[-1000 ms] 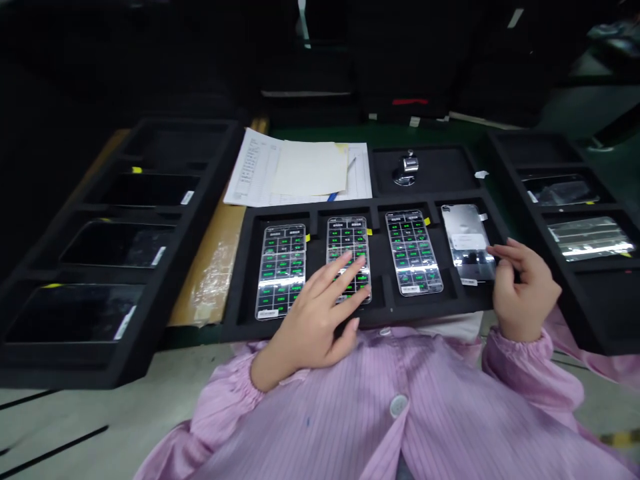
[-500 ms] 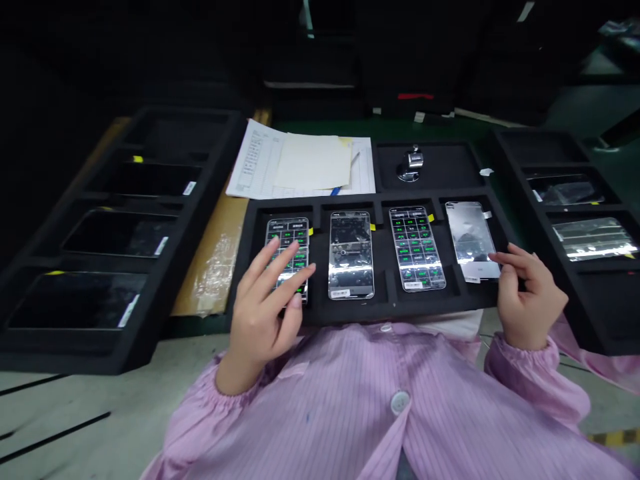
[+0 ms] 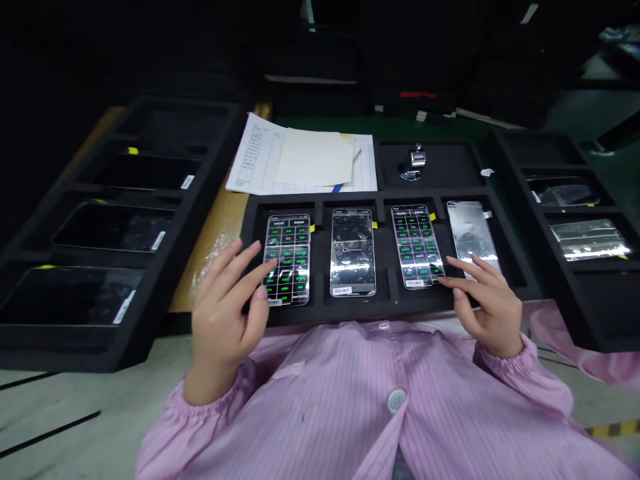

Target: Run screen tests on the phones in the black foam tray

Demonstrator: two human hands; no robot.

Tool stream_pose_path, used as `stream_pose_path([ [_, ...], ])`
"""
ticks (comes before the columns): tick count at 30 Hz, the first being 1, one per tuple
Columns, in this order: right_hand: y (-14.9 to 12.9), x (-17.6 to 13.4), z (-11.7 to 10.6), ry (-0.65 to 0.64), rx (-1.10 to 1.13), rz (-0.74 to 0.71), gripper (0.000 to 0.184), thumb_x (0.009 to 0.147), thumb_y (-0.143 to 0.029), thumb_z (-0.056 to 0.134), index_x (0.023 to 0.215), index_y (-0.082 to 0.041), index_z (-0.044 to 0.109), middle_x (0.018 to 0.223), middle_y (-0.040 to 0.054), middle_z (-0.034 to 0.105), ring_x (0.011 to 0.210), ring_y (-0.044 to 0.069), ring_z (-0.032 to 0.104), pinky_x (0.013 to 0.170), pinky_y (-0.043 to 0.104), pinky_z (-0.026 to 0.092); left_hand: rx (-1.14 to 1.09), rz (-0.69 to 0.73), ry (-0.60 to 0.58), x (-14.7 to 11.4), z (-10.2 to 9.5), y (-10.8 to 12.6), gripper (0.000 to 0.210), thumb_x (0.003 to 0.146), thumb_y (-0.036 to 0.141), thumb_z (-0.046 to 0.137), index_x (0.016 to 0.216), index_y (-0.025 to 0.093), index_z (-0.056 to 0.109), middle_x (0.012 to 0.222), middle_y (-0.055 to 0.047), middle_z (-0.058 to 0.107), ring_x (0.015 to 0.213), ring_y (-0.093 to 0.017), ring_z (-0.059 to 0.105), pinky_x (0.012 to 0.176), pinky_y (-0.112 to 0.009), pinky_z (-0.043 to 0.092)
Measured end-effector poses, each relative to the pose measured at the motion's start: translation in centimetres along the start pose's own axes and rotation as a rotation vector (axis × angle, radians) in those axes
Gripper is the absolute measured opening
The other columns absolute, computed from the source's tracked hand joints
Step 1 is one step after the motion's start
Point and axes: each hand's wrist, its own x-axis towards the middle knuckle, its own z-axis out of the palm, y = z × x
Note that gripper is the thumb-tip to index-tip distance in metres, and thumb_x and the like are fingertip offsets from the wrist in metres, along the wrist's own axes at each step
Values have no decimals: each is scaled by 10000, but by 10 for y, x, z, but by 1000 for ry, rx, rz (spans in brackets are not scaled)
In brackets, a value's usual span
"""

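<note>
A black foam tray (image 3: 320, 313) in front of me holds several smartphones in separate slots. My left hand (image 3: 227, 310) has its fingers spread at the left edge of the leftmost phone (image 3: 290, 257), whose screen shows a grid with green labels. Beside it lies a phone with a grey screen (image 3: 353, 253). My right hand (image 3: 485, 303) is open, its index fingertip at the lower right of another green-grid phone (image 3: 415, 243); whether it touches the glass I cannot tell. Under its other fingers is the rightmost phone (image 3: 470, 230), pale-screened and partly hidden. Neither hand holds anything.
A second foam tray (image 3: 143, 340) with dark phones stands at left, another tray (image 3: 560, 280) with wrapped phones at right. Behind lie printed sheets (image 3: 255, 157), a yellowish paper (image 3: 315, 157), a blue pen (image 3: 337, 188) and a chrome tally counter (image 3: 414, 162).
My right hand has moved left from the rightmost phone to the neighbouring green-grid phone, its fingers unfolding. My left hand has drawn back left, uncovering more of the leftmost screen.
</note>
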Motion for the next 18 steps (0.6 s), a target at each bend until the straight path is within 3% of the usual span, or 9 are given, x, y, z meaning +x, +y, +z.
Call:
stream_pose_path([
  [4,-15,10,3,-73,95,-37,275,872,-129,542,1083,-214,697,1040,58,763,1148,276,675,1080,518,476,-61,106,-31,-3,3,4,457,870,127,518,1296,244,633,1443,-69,582,1380,-332,492,1113,-582,444],
  [10,-44,32,31,-286,310,-186,281,887,-146,538,1121,-219,676,1060,44,763,1208,276,641,1095,524,463,-81,142,-39,-12,-3,11,310,833,199,511,1052,225,729,1398,-77,625,1341,-336,532,1035,-547,493],
  [18,-45,33,42,-280,315,-183,284,905,-149,535,1145,-216,670,1118,65,748,1210,273,639,1098,522,456,-39,148,-186,-23,6,13,331,861,272,510,1085,185,738,1518,-132,496,1444,-365,397,1044,-558,447],
])
